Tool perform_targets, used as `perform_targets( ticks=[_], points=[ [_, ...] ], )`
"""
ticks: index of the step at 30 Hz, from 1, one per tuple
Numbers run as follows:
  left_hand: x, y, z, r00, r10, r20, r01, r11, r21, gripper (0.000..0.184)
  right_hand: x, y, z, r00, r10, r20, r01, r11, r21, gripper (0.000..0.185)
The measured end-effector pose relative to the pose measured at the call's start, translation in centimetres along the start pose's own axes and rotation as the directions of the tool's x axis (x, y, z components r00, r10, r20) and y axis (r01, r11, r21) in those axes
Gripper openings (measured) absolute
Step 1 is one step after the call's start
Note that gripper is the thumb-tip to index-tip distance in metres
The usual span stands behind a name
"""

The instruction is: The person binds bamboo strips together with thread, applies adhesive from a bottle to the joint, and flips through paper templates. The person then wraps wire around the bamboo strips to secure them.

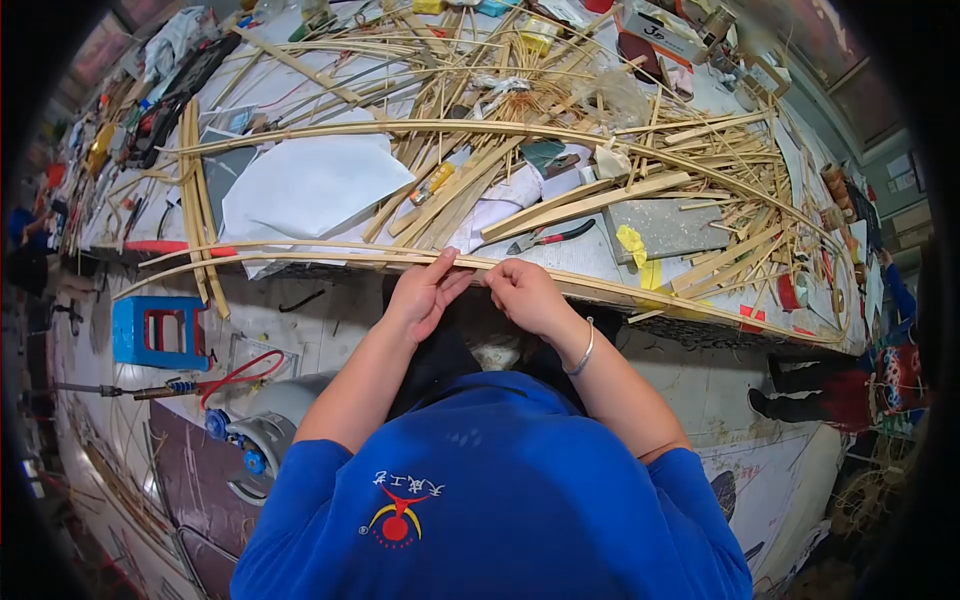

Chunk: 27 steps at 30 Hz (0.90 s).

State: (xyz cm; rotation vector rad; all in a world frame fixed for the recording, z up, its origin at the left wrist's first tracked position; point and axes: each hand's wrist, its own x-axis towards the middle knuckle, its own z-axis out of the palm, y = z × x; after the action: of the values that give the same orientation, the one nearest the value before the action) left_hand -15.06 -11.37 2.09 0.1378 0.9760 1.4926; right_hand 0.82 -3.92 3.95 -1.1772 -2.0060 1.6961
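Note:
Long thin bamboo strips (pixel 330 256) run along the near edge of the table and curve back at the right into a long loop. My left hand (pixel 425 295) is at the strips near the middle, its thumb on top and its fingers bent beneath. Just to its right, my right hand (pixel 525 295), with a bracelet at the wrist, pinches at the same strips with its fingers closed. Beyond my hands, pliers (pixel 550 236) with red and black handles lie on the table.
White sheets (pixel 310 185) lie at the left of the cluttered table (pixel 590 250). A grey block (pixel 668 228) and piled bamboo pieces (pixel 700 150) are at the right. Below stand a blue stool (pixel 135 330) and a gas cylinder (pixel 285 415). Another person (pixel 830 390) stands far right.

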Motion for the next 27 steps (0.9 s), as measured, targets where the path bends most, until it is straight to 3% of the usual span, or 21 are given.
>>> perform_targets(
  ticks=[4,7,11,13,17,21,24,27],
  points=[
    [0.6,0.1,-0.4,1.0,-0.017,0.012,0.017,1.0,-0.013,0.023,0.2,-1.0,-0.2,0.982,-0.184,-0.037,0.149,0.885,-0.441,0.022],
    [1.2,-0.3,-0.8,0.999,-0.029,0.041,0.031,0.999,-0.036,0.024,-1.0,-2.8,-1.1,0.98,-0.196,0.034,0.174,0.76,-0.627,0.023],
    [1.8,-0.8,-1.6,0.994,-0.051,0.093,0.061,0.992,-0.106,0.025,-2.1,-2.3,-3.0,0.972,-0.227,-0.068,0.136,0.77,-0.623,0.021],
    [1.8,-1.0,-1.9,0.992,-0.054,0.117,0.071,0.987,-0.143,0.026,-2.0,-0.9,-3.4,0.89,-0.418,-0.184,0.223,0.749,-0.623,0.028],
    [1.4,-1.0,-1.1,0.994,-0.027,0.104,0.044,0.986,-0.158,0.022,-1.8,0.1,-3.4,0.848,-0.51,-0.141,0.253,0.625,-0.739,0.035],
    [1.5,-1.6,-1.2,0.996,-0.008,0.084,0.011,1.0,-0.029,0.024,-1.0,-0.3,-2.8,0.882,-0.465,-0.077,0.226,0.561,-0.796,0.018],
    [1.6,-1.7,-1.2,0.995,-0.01,0.102,0.014,0.999,-0.036,0.024,0.1,-0.5,-2.1,0.869,-0.495,-0.027,0.268,0.515,-0.814,0.014],
    [1.0,-1.6,-0.4,0.99,-0.033,0.14,0.042,0.997,-0.065,0.027,0.4,-0.9,-1.6,0.845,-0.535,-0.008,0.347,0.56,-0.752,0.014]
  ],
)
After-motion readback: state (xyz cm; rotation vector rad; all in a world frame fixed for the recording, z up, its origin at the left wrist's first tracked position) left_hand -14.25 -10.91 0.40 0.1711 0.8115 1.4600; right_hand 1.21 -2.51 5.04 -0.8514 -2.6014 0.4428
